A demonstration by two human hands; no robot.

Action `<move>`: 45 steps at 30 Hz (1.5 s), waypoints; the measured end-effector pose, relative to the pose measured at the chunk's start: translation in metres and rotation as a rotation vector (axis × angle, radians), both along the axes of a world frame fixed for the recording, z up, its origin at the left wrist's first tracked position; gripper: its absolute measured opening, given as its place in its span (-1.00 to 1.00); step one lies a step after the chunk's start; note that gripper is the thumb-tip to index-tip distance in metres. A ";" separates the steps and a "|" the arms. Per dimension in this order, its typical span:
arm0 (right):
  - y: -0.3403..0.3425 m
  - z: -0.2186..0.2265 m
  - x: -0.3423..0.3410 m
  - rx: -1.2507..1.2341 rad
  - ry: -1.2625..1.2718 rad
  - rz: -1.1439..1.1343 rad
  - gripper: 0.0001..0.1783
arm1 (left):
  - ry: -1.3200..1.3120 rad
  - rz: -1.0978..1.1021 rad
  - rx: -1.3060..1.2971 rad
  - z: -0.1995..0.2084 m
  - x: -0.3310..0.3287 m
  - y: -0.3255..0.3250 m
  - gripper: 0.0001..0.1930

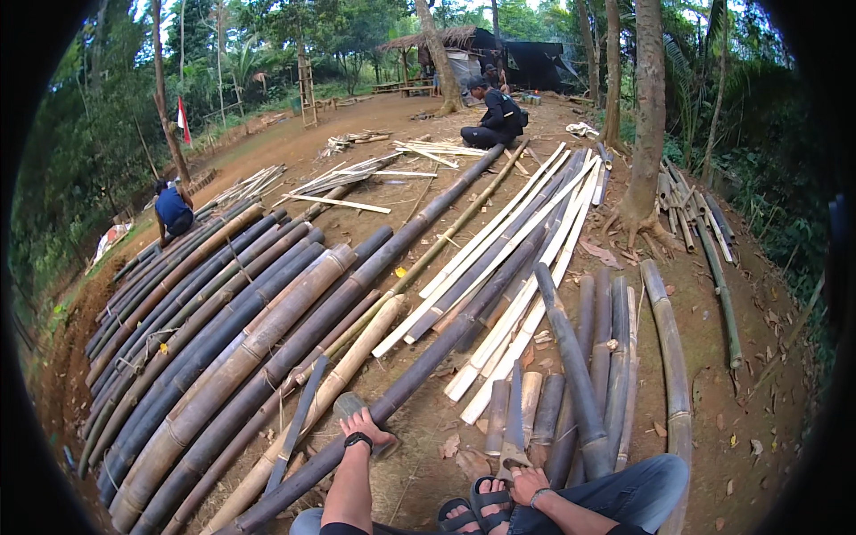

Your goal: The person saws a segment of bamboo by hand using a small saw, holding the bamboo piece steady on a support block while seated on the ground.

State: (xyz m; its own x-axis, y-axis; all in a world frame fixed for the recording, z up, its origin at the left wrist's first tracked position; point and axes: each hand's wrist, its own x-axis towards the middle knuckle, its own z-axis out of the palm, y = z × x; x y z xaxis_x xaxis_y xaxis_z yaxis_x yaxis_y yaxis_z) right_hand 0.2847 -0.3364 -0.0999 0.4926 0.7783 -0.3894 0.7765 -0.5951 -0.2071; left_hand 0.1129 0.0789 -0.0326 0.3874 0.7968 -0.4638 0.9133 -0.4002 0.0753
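The biggest thing in view is the bank of whole dark bamboo poles (241,330), lying side by side from about eight o'clock up toward the centre, most of them unsplit. Next in size is the spread of pale split bamboo slats (526,241), fanned from the centre toward one o'clock, and to their right, at about four o'clock, a smaller group of short dark half-rounds (606,357) lying beside a tree trunk (646,116). Two other people work well apart: one crouched in blue (171,209) at ten o'clock, one seated in dark clothes (495,116) at twelve. Close in, at six o'clock, the person sits with sandalled feet (477,513) forward. The left hand (364,430), wearing a dark watch, rests palm down with fingers spread on a long dark bamboo pole (428,357) that runs from the lower left up toward twelve; it presses rather than grips. The right hand (526,486) is closed around the handle of a broad machete (514,419), whose blade points up toward twelve, just beside the short pieces. Judged from how things lie, a fair share has been split into slats already, but the far larger stack of whole poles is untouched, and the pole under the left hand looks uncut.
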 end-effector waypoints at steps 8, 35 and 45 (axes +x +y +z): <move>0.006 0.025 0.005 0.146 -0.134 -0.144 -0.37 | -0.010 -0.001 -0.013 0.003 0.004 -0.002 0.39; -0.038 0.236 0.091 0.694 1.041 -0.634 -0.69 | -0.159 -0.171 0.092 0.024 -0.054 -0.002 -0.11; -0.038 0.256 0.078 0.224 0.552 -0.444 -0.39 | -0.059 -0.231 0.084 0.021 -0.046 0.004 -0.04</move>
State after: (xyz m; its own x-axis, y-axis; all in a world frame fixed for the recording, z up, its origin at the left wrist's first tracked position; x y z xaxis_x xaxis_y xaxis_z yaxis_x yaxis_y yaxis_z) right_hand 0.3629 -0.3739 0.1564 0.5581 0.6410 -0.5268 0.2203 -0.7266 -0.6508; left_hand 0.0666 0.0829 -0.0113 0.5880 0.7190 -0.3705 0.7920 -0.6048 0.0831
